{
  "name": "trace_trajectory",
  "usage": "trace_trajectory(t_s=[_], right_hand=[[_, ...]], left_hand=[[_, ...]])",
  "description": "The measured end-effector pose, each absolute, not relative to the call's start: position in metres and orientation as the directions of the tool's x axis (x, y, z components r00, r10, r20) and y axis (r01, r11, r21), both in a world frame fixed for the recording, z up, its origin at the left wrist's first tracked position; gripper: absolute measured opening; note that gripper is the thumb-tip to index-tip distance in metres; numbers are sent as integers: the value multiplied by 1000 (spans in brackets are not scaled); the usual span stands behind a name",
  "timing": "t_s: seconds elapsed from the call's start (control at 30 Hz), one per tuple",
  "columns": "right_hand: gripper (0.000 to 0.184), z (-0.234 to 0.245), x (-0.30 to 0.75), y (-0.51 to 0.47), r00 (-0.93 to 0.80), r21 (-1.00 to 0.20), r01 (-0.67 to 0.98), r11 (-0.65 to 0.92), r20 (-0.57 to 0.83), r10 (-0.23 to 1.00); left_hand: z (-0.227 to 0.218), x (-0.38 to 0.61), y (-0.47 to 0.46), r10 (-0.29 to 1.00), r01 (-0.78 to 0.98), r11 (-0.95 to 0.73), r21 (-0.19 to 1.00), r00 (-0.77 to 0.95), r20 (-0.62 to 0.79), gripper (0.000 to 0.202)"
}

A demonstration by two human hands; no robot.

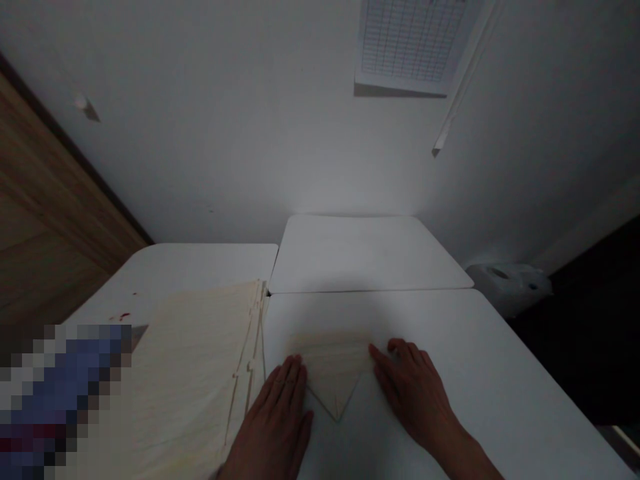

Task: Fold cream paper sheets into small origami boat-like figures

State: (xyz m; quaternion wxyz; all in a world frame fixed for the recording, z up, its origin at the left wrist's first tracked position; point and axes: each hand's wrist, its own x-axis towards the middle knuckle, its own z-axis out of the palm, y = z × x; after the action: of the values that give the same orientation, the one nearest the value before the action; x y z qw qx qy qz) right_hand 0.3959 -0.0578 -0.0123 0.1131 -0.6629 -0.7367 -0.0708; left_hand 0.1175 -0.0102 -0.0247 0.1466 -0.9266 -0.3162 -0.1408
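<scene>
A cream cloth [333, 373] lies folded into a triangle on the white table [500, 373], its point toward me. My left hand [277, 420] lies flat with fingers stretched out, pressing the triangle's left edge. My right hand [415, 390] rests flat on the right edge, fingers extended and a little spread. Neither hand grips anything. To the left of my left hand sits a stack of cream cloths [195, 373], several layers showing at its right edge.
Two more white tables, one at the back [365, 253] and one at the left [190, 263], adjoin mine. A grid sheet [410, 43] hangs on the white wall. A wooden panel [45, 220] stands at left. A white lidded bin [507, 283] sits at right. A blurred patch covers the lower left.
</scene>
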Motion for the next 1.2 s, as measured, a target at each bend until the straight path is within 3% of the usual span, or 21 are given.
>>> trace_trajectory(t_s=[0.4,0.53,0.73,0.9,1.2], right_hand=[[35,-10,386,-55,-59,-68,994,84,307,950],[38,-2,358,-55,-149,-131,970,203,339,929],[52,-4,322,-50,-396,-184,878,441,235,887],[56,-16,322,-45,-450,-127,866,483,220,866],[53,-10,333,-50,-429,-192,868,458,176,886]], left_hand=[[-28,120,-10,572,658,-738,-152,729,377,50],[-28,119,-8,562,646,-749,-149,737,375,51],[-26,121,-8,558,640,-751,-162,746,362,48],[-23,127,-11,555,641,-747,-174,746,368,45],[-23,127,-9,483,569,-796,-204,802,351,49]])
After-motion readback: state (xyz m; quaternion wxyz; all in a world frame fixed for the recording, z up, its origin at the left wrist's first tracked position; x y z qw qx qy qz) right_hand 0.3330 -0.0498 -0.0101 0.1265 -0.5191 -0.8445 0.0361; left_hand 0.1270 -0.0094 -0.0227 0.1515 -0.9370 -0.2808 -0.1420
